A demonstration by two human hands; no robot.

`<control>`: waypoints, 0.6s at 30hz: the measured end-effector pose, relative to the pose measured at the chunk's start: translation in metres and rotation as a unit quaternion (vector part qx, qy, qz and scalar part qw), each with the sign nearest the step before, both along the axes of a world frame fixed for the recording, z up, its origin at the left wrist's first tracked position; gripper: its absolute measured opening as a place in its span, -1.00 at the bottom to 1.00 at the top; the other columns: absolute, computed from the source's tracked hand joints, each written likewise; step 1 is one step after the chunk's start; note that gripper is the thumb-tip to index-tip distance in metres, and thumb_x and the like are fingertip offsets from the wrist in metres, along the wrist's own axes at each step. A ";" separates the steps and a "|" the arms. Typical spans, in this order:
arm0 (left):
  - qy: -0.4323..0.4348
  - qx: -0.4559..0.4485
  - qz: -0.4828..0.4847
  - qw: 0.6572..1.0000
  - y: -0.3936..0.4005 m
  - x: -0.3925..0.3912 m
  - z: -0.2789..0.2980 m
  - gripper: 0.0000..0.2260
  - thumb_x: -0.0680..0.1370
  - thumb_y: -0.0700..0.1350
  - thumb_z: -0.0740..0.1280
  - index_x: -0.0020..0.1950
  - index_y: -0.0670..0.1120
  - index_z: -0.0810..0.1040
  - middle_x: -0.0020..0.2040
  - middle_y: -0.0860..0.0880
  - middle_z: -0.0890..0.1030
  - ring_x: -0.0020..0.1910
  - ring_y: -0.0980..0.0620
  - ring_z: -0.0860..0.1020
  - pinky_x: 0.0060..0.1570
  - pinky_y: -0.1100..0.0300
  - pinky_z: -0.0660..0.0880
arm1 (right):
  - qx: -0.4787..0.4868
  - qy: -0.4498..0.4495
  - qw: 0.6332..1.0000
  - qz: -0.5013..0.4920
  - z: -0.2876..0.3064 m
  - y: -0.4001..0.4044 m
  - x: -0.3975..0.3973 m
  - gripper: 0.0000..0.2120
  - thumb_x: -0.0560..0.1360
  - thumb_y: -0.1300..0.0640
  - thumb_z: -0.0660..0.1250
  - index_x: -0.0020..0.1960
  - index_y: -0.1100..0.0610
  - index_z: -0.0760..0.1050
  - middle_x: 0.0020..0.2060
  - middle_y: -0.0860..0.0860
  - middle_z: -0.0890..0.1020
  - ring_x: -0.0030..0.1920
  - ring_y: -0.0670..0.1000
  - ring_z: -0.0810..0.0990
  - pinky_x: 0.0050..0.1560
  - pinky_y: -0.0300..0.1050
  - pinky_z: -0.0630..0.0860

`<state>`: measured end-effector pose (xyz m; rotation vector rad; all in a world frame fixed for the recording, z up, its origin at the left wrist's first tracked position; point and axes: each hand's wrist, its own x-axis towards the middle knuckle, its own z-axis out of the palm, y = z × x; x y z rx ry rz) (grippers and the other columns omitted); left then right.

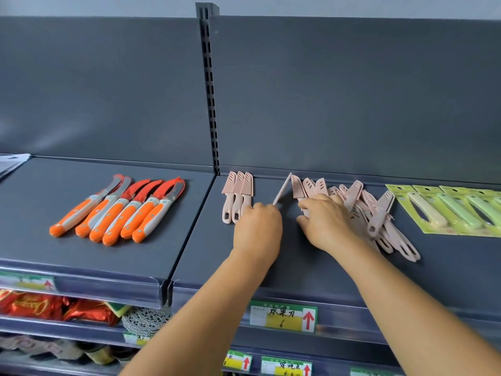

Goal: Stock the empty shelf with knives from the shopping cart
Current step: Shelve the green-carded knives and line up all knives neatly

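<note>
Three pink sheathed knives (237, 196) lie in a neat row at the back left of the dark grey shelf (271, 267). My left hand (257, 229) pinches another pink knife (282, 189) that stands on edge, tip toward the back wall. My right hand (325, 221) rests on a loose heap of pink knives (374, 215) and grips a few at its left end. The shopping cart is out of view.
Several orange-handled knives (119, 213) lie in a row on the left shelf section. Green carded knives (450, 210) fill the far right. A slotted upright (210, 90) divides the back panel. Price tags (283, 316) line the shelf edge, and snack packs (54, 308) sit on the shelf below.
</note>
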<state>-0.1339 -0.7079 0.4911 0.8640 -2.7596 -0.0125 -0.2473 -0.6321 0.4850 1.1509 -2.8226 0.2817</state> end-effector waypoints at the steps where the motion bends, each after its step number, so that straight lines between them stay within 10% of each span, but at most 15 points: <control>1: 0.013 0.008 0.005 1.000 -0.002 0.000 0.000 -0.76 0.58 -0.31 0.16 0.22 -0.18 0.45 0.14 -0.14 0.53 0.11 -0.10 0.50 -0.16 0.17 0.37 | -0.005 -0.002 1.000 0.000 0.000 0.000 0.001 -0.68 0.57 -0.02 0.21 0.30 -0.01 0.45 0.28 0.02 0.47 0.27 0.15 0.33 0.28 -0.07 0.29; 7: 0.140 0.120 0.035 0.982 -0.016 0.004 0.003 -0.81 0.59 -0.24 0.18 0.15 -0.12 0.51 0.01 -0.11 0.59 -0.09 -0.07 0.50 -0.21 0.18 0.36 | -0.069 -0.088 0.992 0.061 0.007 -0.014 0.020 -0.61 0.60 0.06 0.17 0.42 -0.04 0.33 0.30 -0.02 0.48 0.32 0.09 0.37 0.24 -0.01 0.40; 14: 0.180 0.132 0.011 0.975 -0.030 0.007 0.006 -0.79 0.58 -0.24 0.13 -0.02 -0.13 0.57 -0.06 -0.10 0.61 -0.06 -0.07 0.49 0.11 0.16 0.36 | -0.224 -0.264 0.937 0.046 0.011 -0.044 0.036 -0.81 0.58 0.10 0.15 -0.03 0.11 0.53 -0.25 0.05 0.58 -0.24 0.08 0.41 -0.30 -0.12 0.30; 18: 0.202 0.162 -0.021 0.966 -0.033 0.009 0.000 -0.79 0.60 -0.18 0.17 0.17 -0.10 0.53 0.06 -0.05 0.59 0.03 -0.05 0.51 0.03 0.16 0.40 | -0.319 -0.352 0.879 -0.050 0.007 -0.056 0.029 -0.81 0.40 -0.03 0.28 -0.19 0.03 0.62 -0.36 -0.05 0.64 -0.28 0.04 0.55 -0.10 0.07 0.55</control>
